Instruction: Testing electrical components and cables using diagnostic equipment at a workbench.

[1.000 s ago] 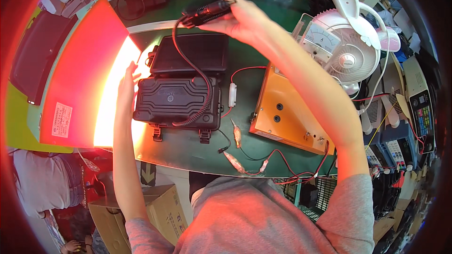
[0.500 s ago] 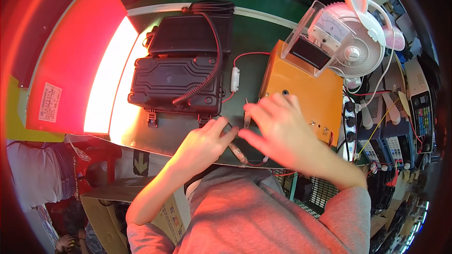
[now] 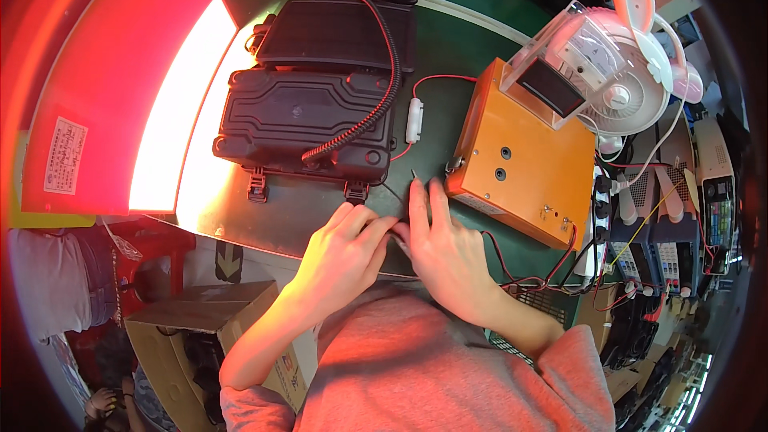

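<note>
My left hand [image 3: 346, 246] is closed, its thumb and fingertips pinched together just below the black hard case [image 3: 304, 124]. A thin dark cable [image 3: 394, 194] runs from beside the case toward the gap between my hands; what the left fingers hold is hidden. My right hand [image 3: 445, 260] lies close against it, fingers pressed together and pointing forward, thumb side touching the left fingertips. Beyond the right index finger a small thin tip [image 3: 414, 174] pokes out; the rest of that object is covered. An orange box [image 3: 528, 168] with sockets stands just right of the right hand.
A white inline holder [image 3: 414, 121] on a red wire lies between case and box. A clear stand with a meter [image 3: 588, 56] and a white fan [image 3: 620, 98] stand at the back right. A bright lit panel [image 3: 172, 112] borders the left. Red and black wires [image 3: 548, 276] hang at the right edge.
My right hand has lowered from above the bench and closed in beside my left hand. The slim pieces seen around the hands before are now mostly covered. The whole view has shifted slightly.
</note>
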{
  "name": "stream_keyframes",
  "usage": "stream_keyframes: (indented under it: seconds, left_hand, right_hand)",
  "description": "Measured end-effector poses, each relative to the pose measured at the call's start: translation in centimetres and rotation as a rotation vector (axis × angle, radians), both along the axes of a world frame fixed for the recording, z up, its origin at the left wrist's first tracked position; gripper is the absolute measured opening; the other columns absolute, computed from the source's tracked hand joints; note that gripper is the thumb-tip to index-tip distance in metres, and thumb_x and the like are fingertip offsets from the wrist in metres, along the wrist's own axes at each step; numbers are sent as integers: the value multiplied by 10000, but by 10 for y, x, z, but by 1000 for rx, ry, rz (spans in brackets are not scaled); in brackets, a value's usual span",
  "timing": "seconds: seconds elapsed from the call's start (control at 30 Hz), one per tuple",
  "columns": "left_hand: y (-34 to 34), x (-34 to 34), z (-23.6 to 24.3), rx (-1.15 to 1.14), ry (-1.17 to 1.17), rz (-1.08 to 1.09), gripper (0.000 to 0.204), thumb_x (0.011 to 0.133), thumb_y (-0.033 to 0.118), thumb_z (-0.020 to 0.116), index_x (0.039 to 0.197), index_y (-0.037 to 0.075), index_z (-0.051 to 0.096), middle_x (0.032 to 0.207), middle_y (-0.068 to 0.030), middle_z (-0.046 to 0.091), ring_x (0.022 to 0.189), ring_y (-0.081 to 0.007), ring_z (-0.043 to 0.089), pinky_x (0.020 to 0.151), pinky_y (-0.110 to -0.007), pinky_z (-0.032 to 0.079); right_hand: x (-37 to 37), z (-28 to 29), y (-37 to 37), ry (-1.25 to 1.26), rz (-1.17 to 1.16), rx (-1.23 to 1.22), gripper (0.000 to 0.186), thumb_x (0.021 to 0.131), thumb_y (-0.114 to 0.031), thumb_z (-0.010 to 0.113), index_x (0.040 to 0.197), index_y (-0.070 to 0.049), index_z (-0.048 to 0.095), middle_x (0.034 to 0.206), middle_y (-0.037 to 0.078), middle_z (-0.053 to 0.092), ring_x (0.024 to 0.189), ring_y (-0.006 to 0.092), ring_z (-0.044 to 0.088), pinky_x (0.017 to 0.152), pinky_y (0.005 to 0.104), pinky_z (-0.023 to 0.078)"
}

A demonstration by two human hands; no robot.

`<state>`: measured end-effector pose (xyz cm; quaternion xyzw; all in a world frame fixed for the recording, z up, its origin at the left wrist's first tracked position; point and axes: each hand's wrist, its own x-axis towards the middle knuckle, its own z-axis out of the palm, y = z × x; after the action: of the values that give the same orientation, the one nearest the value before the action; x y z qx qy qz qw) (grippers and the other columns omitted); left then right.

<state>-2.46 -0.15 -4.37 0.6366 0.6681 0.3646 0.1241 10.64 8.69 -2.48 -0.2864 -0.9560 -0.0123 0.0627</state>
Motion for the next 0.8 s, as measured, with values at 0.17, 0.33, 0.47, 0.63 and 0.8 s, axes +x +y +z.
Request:
stream_keyframes:
  seconds: [0.17, 0.33, 0.47, 0.63, 0.8]
  left_hand:
    - [0, 10, -3, 57, 206, 107, 223, 664, 24, 641, 884, -4, 618, 830, -77, 504, 780, -218, 512, 654, -319, 483]
    - [5, 17, 4, 30, 125, 67, 348, 662, 13, 612, 1008, -21, 608, 877, -87, 492, 801, -211, 514, 630, -308, 488]
    - [12, 14, 0, 81, 121, -112, 408, 670, -13, 586, 1078, -24, 590, 908, -104, 490, 792, -224, 521, 635, -318, 492]
    - [18, 6, 1, -43, -65, -193, 331, 701, -19, 577, 1031, -36, 598, 853, -116, 511, 755, -247, 553, 641, -330, 493]
    - [25, 7, 0, 80, -196, -108, 216, 723, -27, 629, 939, -17, 629, 868, -114, 535, 696, -230, 563, 605, -318, 480]
  right_hand:
    - [11, 3, 9, 197, 82, -111, 504, 725, -84, 673, 1181, 33, 491, 1018, 134, 546, 646, 219, 604, 542, 308, 500]
    - [21, 29, 22, 537, 83, -466, 340, 773, 19, 537, 1110, 1, 568, 876, 83, 558, 611, 147, 567, 544, 252, 455]
    - [25, 55, 41, 634, -143, -1511, 244, 894, -36, 428, 1075, 5, 584, 917, 28, 570, 670, 68, 493, 611, 231, 429]
    - [34, 60, 52, 702, -140, -1588, 278, 902, -187, 495, 1061, 15, 601, 776, 56, 594, 511, 33, 358, 488, 183, 289]
    - [33, 59, 54, 737, -138, -1648, 272, 881, -217, 582, 1004, 22, 621, 797, 72, 604, 562, 48, 433, 496, 190, 319]
